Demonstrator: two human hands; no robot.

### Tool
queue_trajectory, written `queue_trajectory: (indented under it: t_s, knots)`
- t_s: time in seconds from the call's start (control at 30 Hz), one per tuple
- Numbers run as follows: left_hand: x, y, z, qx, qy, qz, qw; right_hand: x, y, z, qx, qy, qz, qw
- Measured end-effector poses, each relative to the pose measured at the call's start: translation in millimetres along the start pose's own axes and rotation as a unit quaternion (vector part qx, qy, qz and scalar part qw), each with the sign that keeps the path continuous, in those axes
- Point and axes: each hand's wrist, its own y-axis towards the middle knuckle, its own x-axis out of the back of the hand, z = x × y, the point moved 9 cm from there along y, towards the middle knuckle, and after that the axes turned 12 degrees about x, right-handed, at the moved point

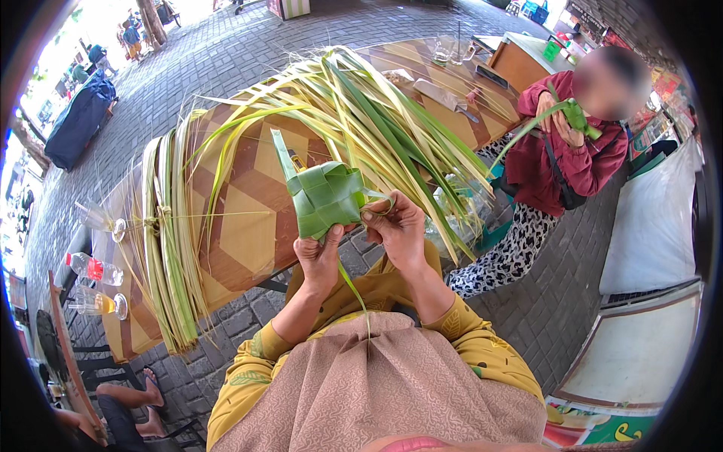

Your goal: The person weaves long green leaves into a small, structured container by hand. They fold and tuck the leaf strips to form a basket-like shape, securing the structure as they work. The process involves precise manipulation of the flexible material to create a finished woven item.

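Observation:
A woven green palm-leaf pouch (325,198) is held up in front of me, over the near edge of the wooden table (243,237). My left hand (319,257) pinches its lower corner between thumb and fingers. At the pouch's right corner, my right hand (398,229) grips a looped leaf strip (379,198). One stiff leaf end juts up from the pouch's upper left, and a thin strip (353,285) hangs down toward my lap. Behind the pouch, a yellow and black tool (296,160), perhaps a cutter, lies partly hidden.
Loose palm leaves (361,107) spread across the table; tied leaf bundles (172,237) lie left. Glasses (101,302) and a plastic bottle (93,268) stand at the left end. On the right, another person (565,152) holds a green woven piece (576,116). A knife (469,114) lies near them.

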Motion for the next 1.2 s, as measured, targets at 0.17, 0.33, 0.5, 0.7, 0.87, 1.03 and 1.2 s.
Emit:
queue_trajectory:
  t_s: [0.17, 0.33, 0.5, 0.7, 0.87, 1.03, 1.2]
  knots:
    - [-3.9, -0.5, 15.8, 0.023, 0.034, 0.029, 0.999, -15.4, -11.6, -2.0, 0.012, 0.039, -0.006, 0.999]
    - [-4.5, -0.6, 8.5, 0.046, 0.072, 0.014, 0.996, -19.9, -18.1, -7.3, 0.016, 0.094, 0.005, 0.995]
    - [5.2, 3.7, 5.1, 0.04, 0.051, 0.001, 0.998, -18.1, -17.2, -21.7, -0.045, 0.217, 0.059, 0.973]
    - [-9.4, -3.2, -4.3, -0.05, 0.295, 0.031, 0.954, -20.0, -20.3, -7.7, -0.081, 0.124, 0.043, 0.988]
    - [-7.4, -8.2, 11.6, -0.012, 0.207, 0.039, 0.977, -16.9, -13.4, -8.9, -0.053, 0.095, 0.052, 0.993]
    - [5.6, -11.8, 22.1, 0.016, 0.101, -0.001, 0.995, -15.2, -15.5, -11.2, 0.005, 0.156, 0.005, 0.988]
    - [12.5, -9.8, 22.0, 0.032, -0.032, -0.028, 0.999, -18.3, -22.5, -5.3, 0.059, 0.115, -0.002, 0.992]
